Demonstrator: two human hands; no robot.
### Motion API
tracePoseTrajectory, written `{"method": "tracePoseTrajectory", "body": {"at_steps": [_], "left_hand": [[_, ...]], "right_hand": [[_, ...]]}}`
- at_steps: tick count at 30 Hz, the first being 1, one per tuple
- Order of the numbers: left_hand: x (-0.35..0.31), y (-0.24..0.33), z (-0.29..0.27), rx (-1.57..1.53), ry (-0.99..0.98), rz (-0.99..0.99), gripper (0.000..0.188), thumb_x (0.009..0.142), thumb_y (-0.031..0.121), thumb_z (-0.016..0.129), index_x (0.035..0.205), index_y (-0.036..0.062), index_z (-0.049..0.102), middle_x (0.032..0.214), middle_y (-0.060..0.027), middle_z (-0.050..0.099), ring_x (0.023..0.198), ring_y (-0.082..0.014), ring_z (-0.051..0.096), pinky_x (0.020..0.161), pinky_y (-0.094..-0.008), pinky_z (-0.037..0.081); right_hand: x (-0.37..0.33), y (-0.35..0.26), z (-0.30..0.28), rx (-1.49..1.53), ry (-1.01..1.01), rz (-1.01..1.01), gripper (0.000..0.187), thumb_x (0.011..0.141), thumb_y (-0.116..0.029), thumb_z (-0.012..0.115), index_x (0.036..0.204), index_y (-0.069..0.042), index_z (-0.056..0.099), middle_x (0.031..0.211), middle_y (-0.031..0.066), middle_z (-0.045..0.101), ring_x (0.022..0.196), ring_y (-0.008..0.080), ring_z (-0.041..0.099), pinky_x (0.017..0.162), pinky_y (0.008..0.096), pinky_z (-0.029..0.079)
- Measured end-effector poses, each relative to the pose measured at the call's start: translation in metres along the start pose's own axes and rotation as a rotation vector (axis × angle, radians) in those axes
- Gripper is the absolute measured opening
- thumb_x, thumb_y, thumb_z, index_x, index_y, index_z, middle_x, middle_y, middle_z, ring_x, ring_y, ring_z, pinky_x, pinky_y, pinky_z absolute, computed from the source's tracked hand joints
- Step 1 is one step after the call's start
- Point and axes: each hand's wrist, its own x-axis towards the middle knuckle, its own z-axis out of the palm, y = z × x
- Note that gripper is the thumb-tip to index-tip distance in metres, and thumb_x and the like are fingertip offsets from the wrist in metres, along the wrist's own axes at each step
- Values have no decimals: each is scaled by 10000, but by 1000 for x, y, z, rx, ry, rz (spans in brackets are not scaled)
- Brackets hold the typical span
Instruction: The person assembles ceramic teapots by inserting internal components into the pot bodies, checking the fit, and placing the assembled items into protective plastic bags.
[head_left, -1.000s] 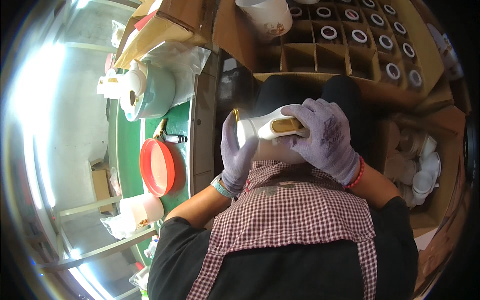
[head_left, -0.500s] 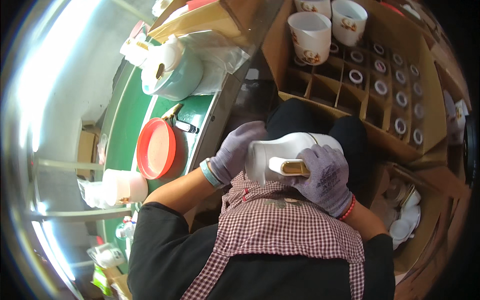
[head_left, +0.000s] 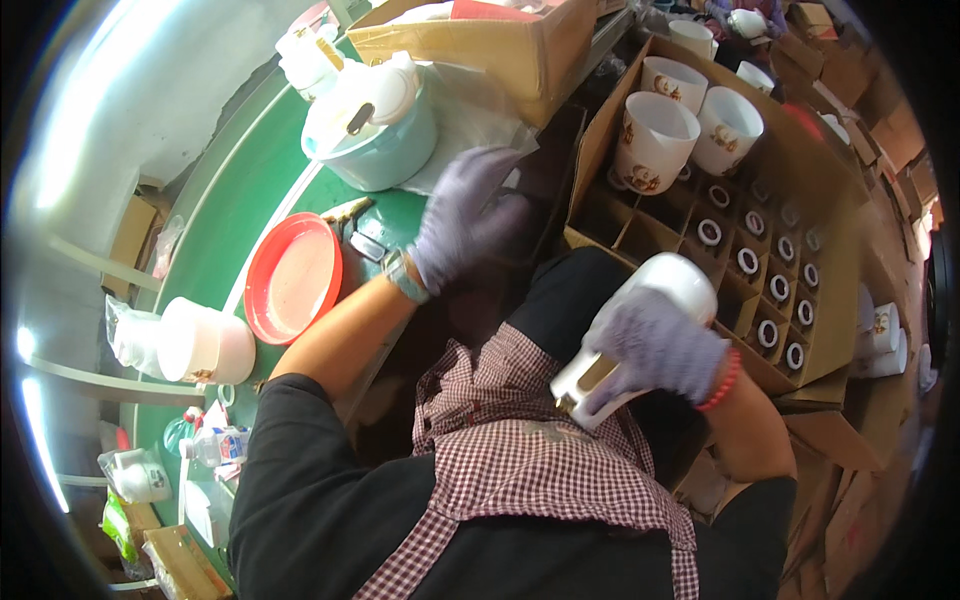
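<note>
My gloved right hand is wrapped round the handle of a white jug with a gold strip along the handle. The jug is tilted above my lap, beside the near edge of a divided carton. My gloved left hand hangs over the edge of the green table, fingers apart and slightly blurred, with nothing visible in it. Just beyond it stands a pale blue tub holding white lids with gold levers. A red round tray lies near my left forearm.
Several white cups with printed pictures stand on the carton, above ring-topped pieces in its cells. Another carton sits at the far end of the table. White containers and a plastic bottle are at the left.
My left hand has left the jug and moved up toward the tub. My right hand has tilted the jug and carried it right, toward the carton. The view has also shifted.
</note>
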Motion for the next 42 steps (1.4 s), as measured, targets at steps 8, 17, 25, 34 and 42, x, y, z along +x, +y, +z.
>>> {"method": "tracePoseTrajectory", "body": {"at_steps": [8,17,25,34,42], "left_hand": [[30,-151,57,-264,535,-525,823,803,380,839,1448,11,487,1428,-246,528,1279,-401,557,1026,-449,481],[106,-248,78,-500,670,-681,326,847,225,818,1052,4,691,844,-100,702,739,-224,650,684,-339,528],[97,-18,37,-1410,266,-260,218,967,85,673,1167,1,662,920,-30,693,709,-125,622,623,-271,505],[83,72,63,-1255,177,-343,216,930,106,643,1083,-32,711,947,-60,727,836,-140,685,736,-250,545],[88,86,90,-1179,29,-319,231,941,159,654,1095,-6,704,938,-58,715,831,-145,673,791,-273,537]], "right_hand": [[178,65,-46,1230,645,114,488,980,-338,688,1317,8,620,1175,133,673,1100,201,608,961,349,503],[274,100,-7,1842,785,341,530,988,-379,664,1385,-42,564,1237,81,655,1093,206,634,954,365,516],[120,124,-46,1278,1383,79,364,947,-256,764,1204,-16,668,1141,83,681,949,166,682,836,284,557],[27,63,-63,16,1496,400,375,736,-320,898,920,-54,708,1103,109,645,987,299,635,894,423,474],[-29,88,-26,1329,1489,267,238,982,-190,706,1116,7,714,1043,15,691,960,89,626,899,251,498]]}}
